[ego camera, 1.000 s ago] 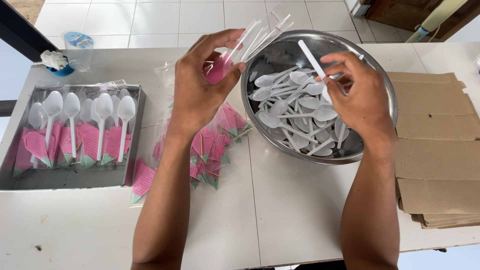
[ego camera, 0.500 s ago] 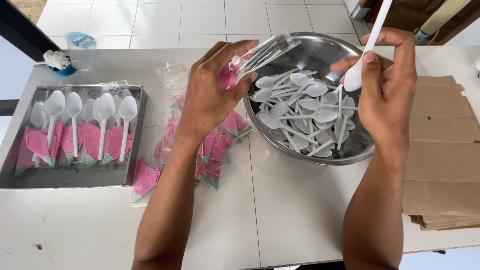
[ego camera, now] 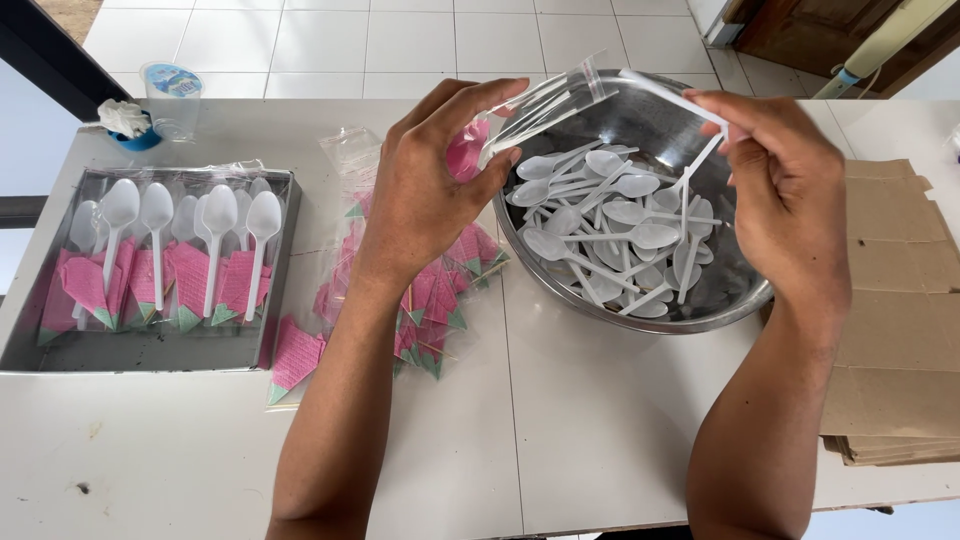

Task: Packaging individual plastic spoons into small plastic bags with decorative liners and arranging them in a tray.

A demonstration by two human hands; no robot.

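My left hand [ego camera: 430, 190] holds a clear plastic sleeve [ego camera: 545, 105] with a pink napkin inside, over the rim of a steel bowl [ego camera: 745, 300]. My right hand [ego camera: 785, 185] pinches a white plastic spoon [ego camera: 675, 100] by its handle, its far end pointing toward the sleeve's mouth. The bowl holds several loose white spoons [ego camera: 620, 225]. A pile of sleeved pink napkins [ego camera: 440, 290] lies on the white table below my left wrist.
A metal tray [ego camera: 150, 350] at the left holds several finished packs of spoon and pink napkin. A capped water cup [ego camera: 172, 95] and a crumpled tissue [ego camera: 125, 118] stand behind it. Flat brown cardboard [ego camera: 895, 330] is stacked at the right.
My right hand lifted one spoon out of the bowl, swung it upright, then turned it level toward the sleeve. My left hand stayed over the bowl's rim with the sleeve.
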